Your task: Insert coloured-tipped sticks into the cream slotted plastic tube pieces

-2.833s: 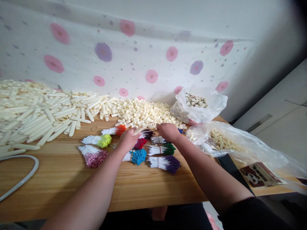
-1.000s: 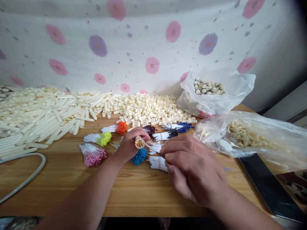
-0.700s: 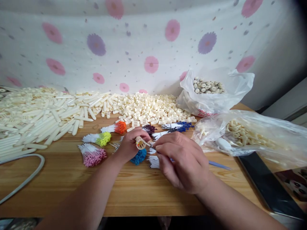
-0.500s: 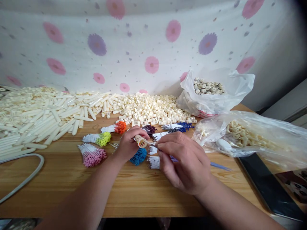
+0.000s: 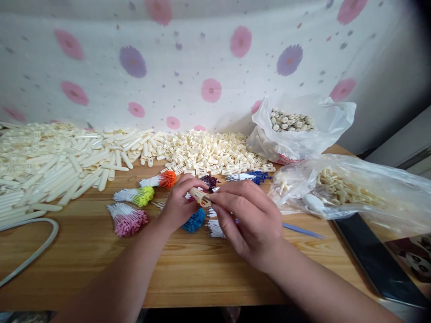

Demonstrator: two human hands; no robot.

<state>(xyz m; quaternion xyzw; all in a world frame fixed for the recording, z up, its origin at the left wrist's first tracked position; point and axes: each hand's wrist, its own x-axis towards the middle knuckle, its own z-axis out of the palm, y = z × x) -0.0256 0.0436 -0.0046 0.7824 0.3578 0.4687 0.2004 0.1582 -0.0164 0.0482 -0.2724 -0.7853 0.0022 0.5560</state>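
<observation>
My left hand is closed around a cream slotted plastic tube, its mouth tilted toward my right hand. A small orange spot shows inside the tube. My right hand pinches at that mouth, thumb and forefinger together on a thin dark-tipped stick, most of it hidden by the fingers. Below and behind the hands lie bundles of small white sticks with coloured ends: a blue bundle, an orange bundle, a yellow bundle and a pink bundle.
Heaps of slotted cream caps and long cream tubes line the back and left. Plastic bags of parts, one upright bag and one flat bag, stand right. Blue tweezers, a black phone and a white cable lie around.
My right hand has moved left and in to the tube's mouth, bringing the thin stick into it. The tube has turned slightly toward the right hand. The view has shifted a little.
</observation>
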